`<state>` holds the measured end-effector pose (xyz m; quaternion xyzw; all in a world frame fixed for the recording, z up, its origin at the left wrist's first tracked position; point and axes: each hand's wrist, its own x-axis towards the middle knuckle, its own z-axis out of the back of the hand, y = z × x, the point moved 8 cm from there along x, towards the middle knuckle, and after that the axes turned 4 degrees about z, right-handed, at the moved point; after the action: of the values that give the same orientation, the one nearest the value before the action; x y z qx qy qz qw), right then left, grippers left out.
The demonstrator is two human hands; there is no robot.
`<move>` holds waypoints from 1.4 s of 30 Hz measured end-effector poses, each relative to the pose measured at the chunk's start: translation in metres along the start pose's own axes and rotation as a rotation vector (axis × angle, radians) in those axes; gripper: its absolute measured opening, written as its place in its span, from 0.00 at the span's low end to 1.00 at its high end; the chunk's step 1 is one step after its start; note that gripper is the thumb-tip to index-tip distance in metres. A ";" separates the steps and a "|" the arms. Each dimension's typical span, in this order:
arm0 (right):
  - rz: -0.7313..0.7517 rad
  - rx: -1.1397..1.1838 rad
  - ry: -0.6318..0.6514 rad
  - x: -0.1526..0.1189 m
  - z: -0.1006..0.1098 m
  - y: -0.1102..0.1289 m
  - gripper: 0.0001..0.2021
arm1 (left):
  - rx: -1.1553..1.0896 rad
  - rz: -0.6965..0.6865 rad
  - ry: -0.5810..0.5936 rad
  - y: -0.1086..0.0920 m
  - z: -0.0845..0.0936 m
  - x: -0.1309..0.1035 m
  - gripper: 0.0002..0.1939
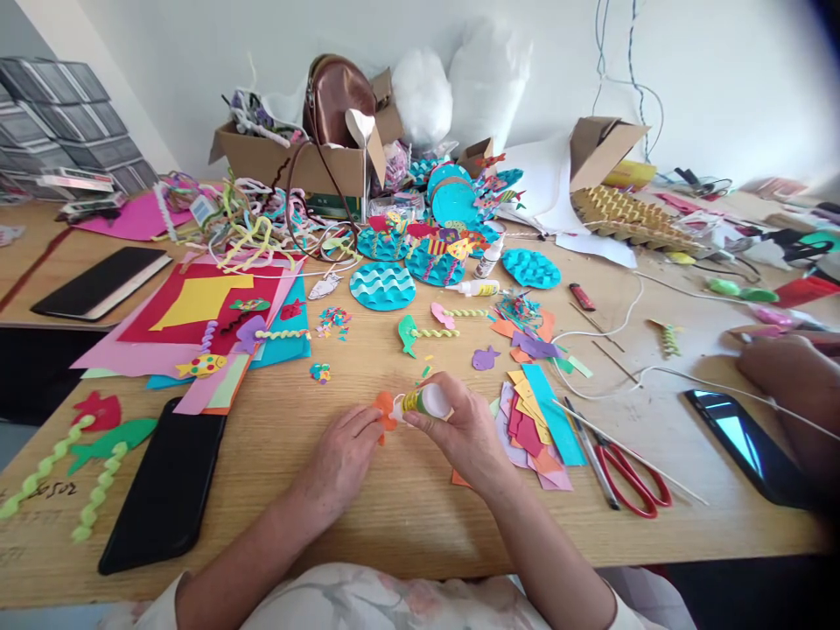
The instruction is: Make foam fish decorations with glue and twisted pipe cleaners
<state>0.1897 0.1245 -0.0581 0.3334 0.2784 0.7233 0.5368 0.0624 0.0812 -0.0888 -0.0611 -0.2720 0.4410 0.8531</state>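
I am watching my right hand [463,429] closing its fingers around a glue bottle [426,402], nozzle touching the orange paper piece [384,409] pinched in my left hand [341,455]. At three o'clock one pair of red scissors [630,477] is lying on the desk [407,516]; at twelve, an open cardboard box [282,157] is holding a brown bag [334,96].

Wooden table [407,516], red scissors [630,477], black phone [164,490], paper scraps [535,429], cardboard box [289,157]

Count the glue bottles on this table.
3: one glue bottle gripped in the right hand, one lying by the blue wavy discs, one upright just behind it. The clutter may hide more.
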 end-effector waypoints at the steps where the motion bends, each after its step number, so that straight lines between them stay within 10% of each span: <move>1: 0.013 -0.009 -0.002 0.001 0.000 0.002 0.11 | -0.002 0.003 0.002 0.000 0.000 0.000 0.14; 20: 0.162 -0.134 0.040 0.012 -0.006 0.020 0.14 | -0.069 0.026 0.050 0.002 -0.004 0.000 0.14; 42: -0.024 0.013 0.068 0.006 0.001 0.009 0.11 | -0.101 0.033 0.059 0.003 -0.006 -0.001 0.14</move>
<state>0.1841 0.1279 -0.0499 0.3087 0.3050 0.7260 0.5334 0.0625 0.0829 -0.0953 -0.1216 -0.2677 0.4387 0.8491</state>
